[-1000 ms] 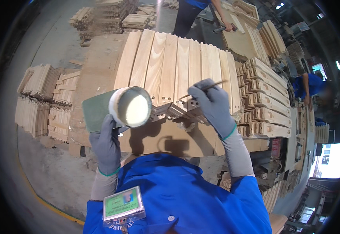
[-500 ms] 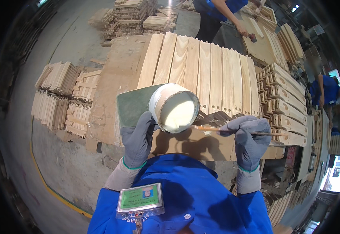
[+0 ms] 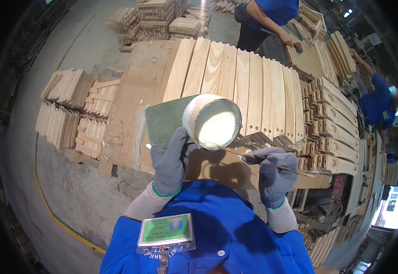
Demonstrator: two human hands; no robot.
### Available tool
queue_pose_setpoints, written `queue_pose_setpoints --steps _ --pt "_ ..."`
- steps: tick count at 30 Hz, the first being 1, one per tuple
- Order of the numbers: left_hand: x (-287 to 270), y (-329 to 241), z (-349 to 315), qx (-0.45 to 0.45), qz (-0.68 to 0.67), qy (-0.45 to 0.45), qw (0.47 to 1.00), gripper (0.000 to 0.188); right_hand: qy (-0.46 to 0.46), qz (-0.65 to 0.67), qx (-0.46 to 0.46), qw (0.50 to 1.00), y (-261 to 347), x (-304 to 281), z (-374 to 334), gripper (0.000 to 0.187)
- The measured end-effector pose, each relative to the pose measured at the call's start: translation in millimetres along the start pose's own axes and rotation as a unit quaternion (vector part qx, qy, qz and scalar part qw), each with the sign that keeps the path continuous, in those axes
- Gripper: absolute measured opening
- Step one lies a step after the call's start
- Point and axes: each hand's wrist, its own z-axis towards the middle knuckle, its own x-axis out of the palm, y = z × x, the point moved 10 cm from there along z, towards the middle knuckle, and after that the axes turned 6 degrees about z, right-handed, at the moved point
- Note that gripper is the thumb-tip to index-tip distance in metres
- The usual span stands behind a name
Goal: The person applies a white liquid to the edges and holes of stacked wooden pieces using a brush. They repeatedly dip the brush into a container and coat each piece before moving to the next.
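Observation:
My left hand [image 3: 168, 164], in a grey glove, closes around the lower left side of a round pot [image 3: 190, 119]. The pot is tilted and holds a creamy white substance [image 3: 219, 129]. A flat dark-green panel [image 3: 164, 119] sticks out to the left behind the pot; how it joins the pot is hidden. My right hand [image 3: 274, 171], also gloved in grey, pinches a thin wooden stick [image 3: 234, 151]. Its far end touches the pot's lower rim, with some white on it there; the other end points out to the right.
A row of pale wooden boards [image 3: 228, 75] lies on the cardboard-covered table [image 3: 128, 114]. Slotted wooden parts [image 3: 331, 123] are stacked at the right, more bundles [image 3: 59, 125] at the left. A co-worker [image 3: 272, 20] grips a tool [image 3: 298, 47] at the far side; another person [image 3: 376, 102] stands at right.
The stick's end has moved from beside the pot up onto its lower rim. My right hand has shifted left and slightly down; the pot and green panel have moved slightly right.

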Motion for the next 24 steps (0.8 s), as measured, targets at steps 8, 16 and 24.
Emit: queue_pose_setpoints --steps 8,16,24 --pt "15 -16 -3 0.212 0.347 0.056 0.912 0.025 -0.016 -0.007 -0.072 0.997 14 2 6 0.007" --pt "-22 13 13 -0.007 -0.023 -0.038 0.999 0.023 -0.12 -0.232 0.065 0.963 -18 -83 63 0.016" --pt "-32 9 15 -0.007 -0.004 -0.018 1.0 0.025 -0.067 -0.327 0.027 0.942 -39 -80 73 0.021"
